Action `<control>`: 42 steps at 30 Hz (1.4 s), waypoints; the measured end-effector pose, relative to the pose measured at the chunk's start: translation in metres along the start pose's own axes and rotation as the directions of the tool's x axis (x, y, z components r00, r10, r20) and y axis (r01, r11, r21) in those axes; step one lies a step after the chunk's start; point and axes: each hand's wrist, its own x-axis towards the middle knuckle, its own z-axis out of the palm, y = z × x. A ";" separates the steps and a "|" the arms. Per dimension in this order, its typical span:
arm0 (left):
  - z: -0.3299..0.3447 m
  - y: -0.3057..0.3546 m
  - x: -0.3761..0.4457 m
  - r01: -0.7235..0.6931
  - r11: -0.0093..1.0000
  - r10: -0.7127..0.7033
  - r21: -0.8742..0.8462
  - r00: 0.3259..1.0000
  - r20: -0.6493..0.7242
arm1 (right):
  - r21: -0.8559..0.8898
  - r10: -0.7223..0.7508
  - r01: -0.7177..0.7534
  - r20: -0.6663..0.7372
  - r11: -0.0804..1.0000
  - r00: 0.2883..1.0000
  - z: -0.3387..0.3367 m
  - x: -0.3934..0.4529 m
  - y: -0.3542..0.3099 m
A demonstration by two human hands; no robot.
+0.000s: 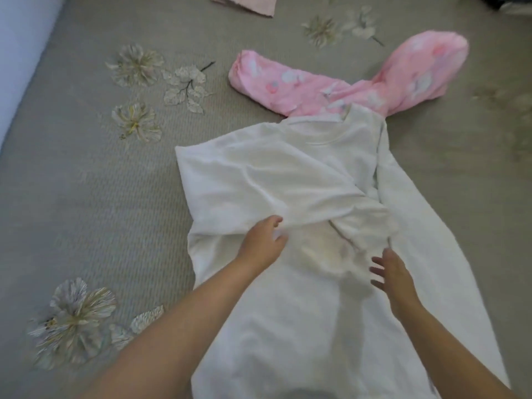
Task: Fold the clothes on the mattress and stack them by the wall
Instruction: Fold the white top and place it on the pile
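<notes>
A white long-sleeved top (288, 174) lies flat on the mattress (86, 182), collar away from me, one sleeve folded across its chest. My left hand (263, 243) pinches the lower edge of that folded sleeve near the middle of the garment. My right hand (393, 272) lies over the fabric a little to the right, fingers spread and straight. A pink printed garment (359, 79) lies crumpled just beyond the collar, partly under the white top.
The grey sheet carries embroidered flowers (135, 66). A folded pinkish cloth (244, 2) lies at the far edge. A white wall (20, 53) runs along the left. Something dark (506, 2) sits at the top right corner.
</notes>
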 end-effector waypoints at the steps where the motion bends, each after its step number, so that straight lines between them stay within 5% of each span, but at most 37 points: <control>1: 0.000 -0.022 0.002 0.009 0.976 0.009 0.218 0.996 -0.085 | -0.026 -0.002 0.003 0.009 1.000 1.000 0.002 0.008 0.002; 3: -0.005 -0.060 0.003 0.109 0.867 -0.007 0.487 0.978 -0.207 | -0.119 -0.044 0.044 -0.003 0.992 0.999 0.005 0.027 0.002; 6: -0.014 -0.089 0.010 0.191 0.790 -0.006 0.583 0.953 -0.303 | -0.308 -0.129 0.102 -0.069 0.946 0.989 0.009 0.064 -0.004; 10: -0.025 -0.095 0.029 0.073 0.711 0.282 0.699 0.881 -0.379 | -0.798 -0.347 0.171 -0.051 0.579 0.937 0.010 0.103 -0.018; 14: -0.042 -0.095 0.036 -0.116 0.669 0.466 0.734 0.834 -0.294 | -0.884 -0.316 0.250 0.124 0.396 0.941 0.011 0.118 -0.055; 16: -0.052 -0.093 0.035 -0.150 0.646 0.511 0.748 0.813 -0.278 | -0.865 -0.581 0.375 0.124 0.334 0.804 0.005 0.114 -0.081; 18: -0.063 -0.095 0.032 -0.184 0.592 0.571 0.785 0.783 -0.248 | -0.825 -0.864 0.488 -0.001 0.285 0.504 -0.006 0.105 -0.112; 20: -0.070 -0.094 0.026 -0.207 0.550 0.587 0.809 0.785 -0.197 | -0.843 -0.970 0.499 -0.096 0.198 0.223 -0.016 0.093 -0.129; 21: -0.068 -0.096 0.024 -0.233 0.532 0.583 0.814 0.798 -0.153 | -0.858 -0.978 0.482 -0.098 0.178 0.186 -0.018 0.089 -0.126; 22: -0.065 -0.098 0.022 -0.243 0.515 0.549 0.822 0.830 -0.099 | -0.875 -0.967 0.450 -0.068 0.176 0.245 -0.016 0.087 -0.117; 23: -0.062 -0.099 0.021 -0.229 0.484 0.476 0.845 0.879 -0.034 | -0.907 -0.919 0.395 0.019 0.150 0.394 -0.014 0.085 -0.102; 25: -0.058 -0.094 0.022 -0.146 0.414 0.151 0.898 0.984 0.091 | -0.964 -0.566 0.262 0.235 -0.034 0.790 -0.007 0.082 -0.065; 26: -0.059 -0.090 0.026 -0.117 0.407 -0.025 0.906 0.990 0.139 | -0.961 -0.404 0.254 0.276 -0.107 0.872 -0.005 0.085 -0.048; 28: -0.064 -0.079 0.037 -0.069 0.409 -0.219 0.910 0.961 0.171 | -0.956 -0.320 0.289 0.292 -0.057 0.901 0.001 0.092 -0.033; 30: -0.067 -0.069 0.047 -0.045 0.392 -0.175 0.919 0.977 0.123 | -0.935 -0.404 0.345 0.285 0.083 0.869 0.011 0.096 -0.037; 32: -0.062 -0.062 0.055 -0.035 0.503 0.099 0.864 0.995 -0.017 | -0.894 -0.456 0.381 0.244 0.236 0.856 0.019 0.099 -0.045; 34: -0.045 -0.050 0.057 -0.174 0.612 0.353 0.772 0.933 -0.070 | -0.846 -0.490 0.394 0.187 0.361 0.851 0.016 0.099 -0.049; 36: -0.016 -0.035 0.056 -0.292 0.577 0.509 0.763 0.859 -0.057 | -0.824 -0.504 0.364 0.113 0.434 0.856 0.001 0.093 -0.042; 39: 0.037 -0.010 0.051 -0.416 0.505 0.579 0.756 0.813 0.061 | -0.880 -0.418 0.207 0.010 0.427 0.908 -0.041 0.075 -0.002; 42: 0.087 0.002 0.044 -0.465 0.454 0.547 0.760 0.819 0.175 | -0.953 -0.198 -0.026 -0.090 0.301 0.976 -0.080 0.044 0.056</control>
